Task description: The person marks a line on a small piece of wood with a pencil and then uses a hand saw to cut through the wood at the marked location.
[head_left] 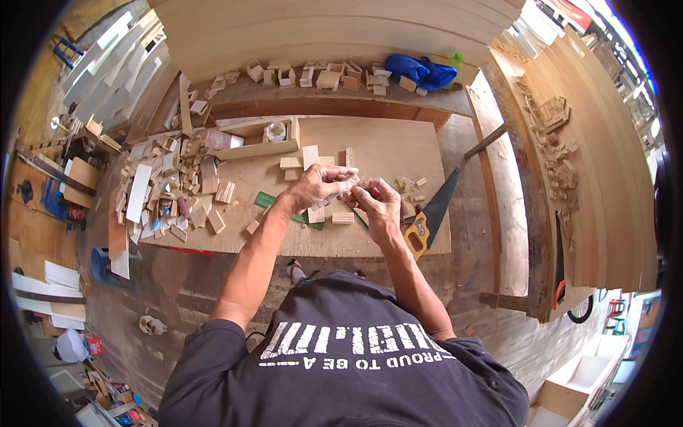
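Note:
Over the middle of the wooden workbench (398,142), my left hand (317,186) pinches a small pale wood piece (351,181) between thumb and fingers. My right hand (378,201) meets it from the other side, its fingertips closed at the piece; whether they hold something small of their own is hidden. Just beyond the hands lie several wood blocks (311,156). A loose block (342,218) rests below them, and a green strip-like tool (265,200) lies partly under my left wrist. Beside my right hand is a handsaw (442,201) with a yellow handle.
A heap of wood offcuts (206,171) covers the bench's left side. An open wooden tray (257,148) with a glass jar (275,132) stands behind. Small blocks (329,78) and a blue cloth (420,71) line the back shelf. Stacked boards (590,156) rise at right.

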The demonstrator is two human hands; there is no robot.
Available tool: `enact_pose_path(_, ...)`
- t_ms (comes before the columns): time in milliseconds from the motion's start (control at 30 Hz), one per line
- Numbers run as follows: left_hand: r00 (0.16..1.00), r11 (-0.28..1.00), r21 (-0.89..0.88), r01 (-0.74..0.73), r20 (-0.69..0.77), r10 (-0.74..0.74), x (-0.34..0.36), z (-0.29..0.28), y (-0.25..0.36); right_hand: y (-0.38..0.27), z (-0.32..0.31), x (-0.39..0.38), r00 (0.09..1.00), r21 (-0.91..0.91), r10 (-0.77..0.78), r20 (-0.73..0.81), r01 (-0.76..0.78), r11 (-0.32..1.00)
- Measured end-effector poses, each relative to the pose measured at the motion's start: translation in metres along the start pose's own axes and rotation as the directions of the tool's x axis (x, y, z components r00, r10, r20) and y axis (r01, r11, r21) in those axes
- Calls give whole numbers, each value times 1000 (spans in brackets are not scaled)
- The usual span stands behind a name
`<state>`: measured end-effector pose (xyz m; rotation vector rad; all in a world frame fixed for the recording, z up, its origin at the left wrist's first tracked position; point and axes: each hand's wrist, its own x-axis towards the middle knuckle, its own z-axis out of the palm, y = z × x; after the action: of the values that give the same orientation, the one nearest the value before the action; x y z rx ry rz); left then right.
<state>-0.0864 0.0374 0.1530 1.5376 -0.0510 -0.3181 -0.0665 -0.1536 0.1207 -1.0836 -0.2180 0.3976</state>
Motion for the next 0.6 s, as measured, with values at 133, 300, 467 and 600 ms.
enact_pose_path(133, 1000, 996, -85, -15, -10, 14, 0, -7, -11, 8, 0, 2, 1000, 34, 1, 0, -1, 999)
enact_pose_path(300, 994, 994, 66, -88, -66, 92, 1, -13, -14, 9, 4, 3, 998, 80, 61, -9, -60, 995)
enact_pose_path(467, 993, 986, 154, 63, -113, -46, -2, -19, 0, -3, -15, 3, 999, 117, 5, -47, 0, 993)
enact_pose_path(600, 958, 972, 84, 221, -206, -200, -4, -52, -52, -58, -42, -12, 997, 127, -73, 25, 69, 989)
